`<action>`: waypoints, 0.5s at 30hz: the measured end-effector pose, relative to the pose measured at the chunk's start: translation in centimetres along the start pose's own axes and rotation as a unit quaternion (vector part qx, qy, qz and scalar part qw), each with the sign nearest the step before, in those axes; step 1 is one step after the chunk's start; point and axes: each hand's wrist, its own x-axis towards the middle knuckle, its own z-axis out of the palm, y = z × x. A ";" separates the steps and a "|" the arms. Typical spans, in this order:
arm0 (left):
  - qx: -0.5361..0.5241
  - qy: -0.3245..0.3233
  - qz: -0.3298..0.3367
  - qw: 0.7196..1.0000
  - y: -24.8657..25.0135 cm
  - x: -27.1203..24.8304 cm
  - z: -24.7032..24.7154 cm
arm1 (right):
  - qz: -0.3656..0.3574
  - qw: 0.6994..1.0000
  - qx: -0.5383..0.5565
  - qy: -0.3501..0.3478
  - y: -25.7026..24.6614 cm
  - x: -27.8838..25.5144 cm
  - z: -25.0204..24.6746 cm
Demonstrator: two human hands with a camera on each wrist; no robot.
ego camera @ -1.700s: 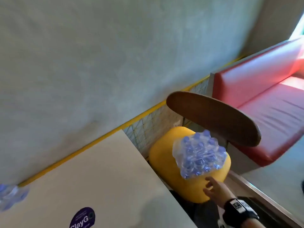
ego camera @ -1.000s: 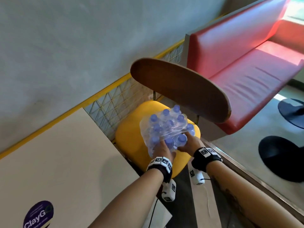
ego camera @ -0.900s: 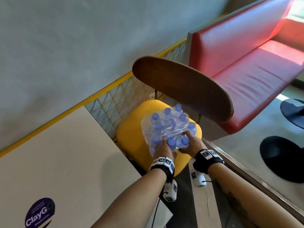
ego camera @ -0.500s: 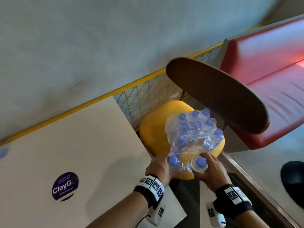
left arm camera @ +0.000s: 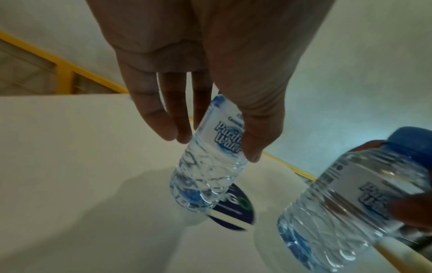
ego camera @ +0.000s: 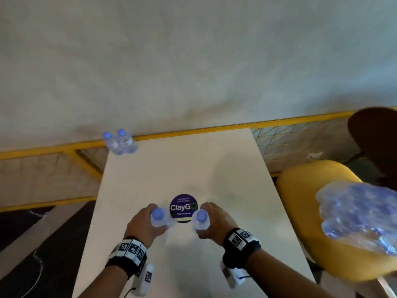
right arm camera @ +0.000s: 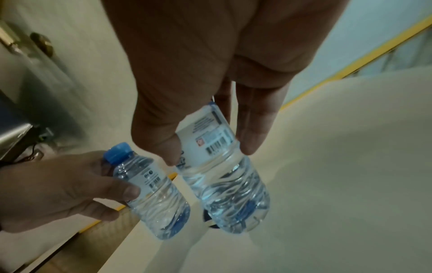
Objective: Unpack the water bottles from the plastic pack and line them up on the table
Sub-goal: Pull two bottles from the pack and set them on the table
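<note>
the left hand grips one small water bottle around its labelled middle, thumb on one side and fingers curled on the other, blue cap up. the right hand holds a second bottle the same way, just to the right of the first. both bottles hang a little tilted over the near middle of the pale table, one on each side of the round purple sticker; in the wrist views their bases look slightly above the surface, though whether either touches it cannot be told. at the far left corner of the table two more bottles stand upright, touching each other, close to the yellow rail along the grey wall. the plastic pack, with many blue-capped bottles inside its clear wrap, lies on the yellow chair seat to the right of the table, well apart from both hands. the chair's dark wooden backrest shows at the far right. black bands with printed markers sit on both wrists.
</note>
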 end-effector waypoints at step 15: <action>0.022 -0.025 -0.017 0.999 -13.4 5.3 -6.7 | 0.004 0.999 -0.050 -0.020 -12.8 11.5 15.4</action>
